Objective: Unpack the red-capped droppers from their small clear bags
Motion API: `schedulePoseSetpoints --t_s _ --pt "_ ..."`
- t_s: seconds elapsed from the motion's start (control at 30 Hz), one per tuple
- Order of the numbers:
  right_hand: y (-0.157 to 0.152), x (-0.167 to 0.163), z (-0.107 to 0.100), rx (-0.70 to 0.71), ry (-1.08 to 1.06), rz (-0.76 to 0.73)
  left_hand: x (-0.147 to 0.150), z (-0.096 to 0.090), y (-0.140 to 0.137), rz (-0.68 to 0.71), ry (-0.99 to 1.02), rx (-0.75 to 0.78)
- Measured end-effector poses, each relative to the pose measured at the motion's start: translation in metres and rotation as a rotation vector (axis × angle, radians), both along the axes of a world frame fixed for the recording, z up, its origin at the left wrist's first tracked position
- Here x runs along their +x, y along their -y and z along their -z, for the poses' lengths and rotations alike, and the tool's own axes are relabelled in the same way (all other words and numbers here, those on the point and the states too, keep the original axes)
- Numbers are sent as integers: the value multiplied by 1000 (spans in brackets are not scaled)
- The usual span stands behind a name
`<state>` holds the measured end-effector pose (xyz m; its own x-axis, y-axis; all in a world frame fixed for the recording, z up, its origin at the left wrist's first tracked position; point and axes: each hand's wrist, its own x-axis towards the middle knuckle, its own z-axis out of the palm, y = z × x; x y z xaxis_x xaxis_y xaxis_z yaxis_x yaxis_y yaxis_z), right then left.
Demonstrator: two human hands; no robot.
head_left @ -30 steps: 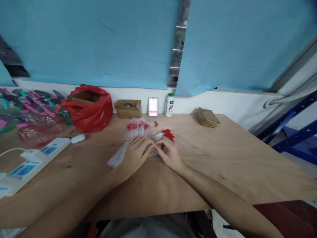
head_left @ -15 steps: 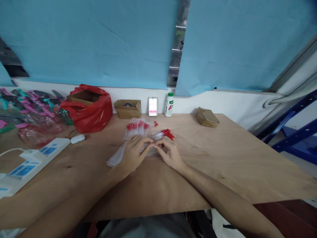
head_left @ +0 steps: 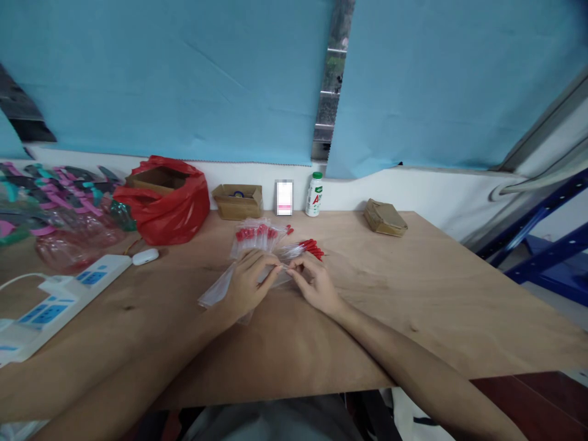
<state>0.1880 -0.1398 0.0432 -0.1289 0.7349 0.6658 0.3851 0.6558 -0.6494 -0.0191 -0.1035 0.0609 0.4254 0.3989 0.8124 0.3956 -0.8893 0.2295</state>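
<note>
Both my left hand (head_left: 252, 283) and my right hand (head_left: 316, 283) are closed in a pinch, fingertips close together over the table. Between them runs the edge of a clear plastic bag, pinched from both sides. More clear plastic bags (head_left: 215, 289) lie flat under and beside my left hand. Just beyond my right hand is a loose bundle of thin clear sticks with red ends (head_left: 312, 247). Behind my left hand lie filled clear bags (head_left: 255, 235) that hold similar red-ended pieces.
Along the wall stand a red plastic bag (head_left: 181, 211) with a carton inside, an open cardboard box (head_left: 237, 207), a phone (head_left: 284, 197), a white bottle (head_left: 314, 195) and a closed brown packet (head_left: 384, 217). A power strip (head_left: 98, 269) and spray bottles (head_left: 64, 245) are at left.
My fingertips have moved slightly apart, stretching the bag's edge between them. The things on the table stay where they were.
</note>
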Motion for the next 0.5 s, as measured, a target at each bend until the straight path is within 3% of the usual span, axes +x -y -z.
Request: schedulePoseSetpoints --t_s 0.3,0.5 --pt "-2 1 -2 16 36 -21 3 0 -5 50 -62 -109" --pt "-3 1 -1 -21 16 -25 1 2 -6 -16 6 -157"
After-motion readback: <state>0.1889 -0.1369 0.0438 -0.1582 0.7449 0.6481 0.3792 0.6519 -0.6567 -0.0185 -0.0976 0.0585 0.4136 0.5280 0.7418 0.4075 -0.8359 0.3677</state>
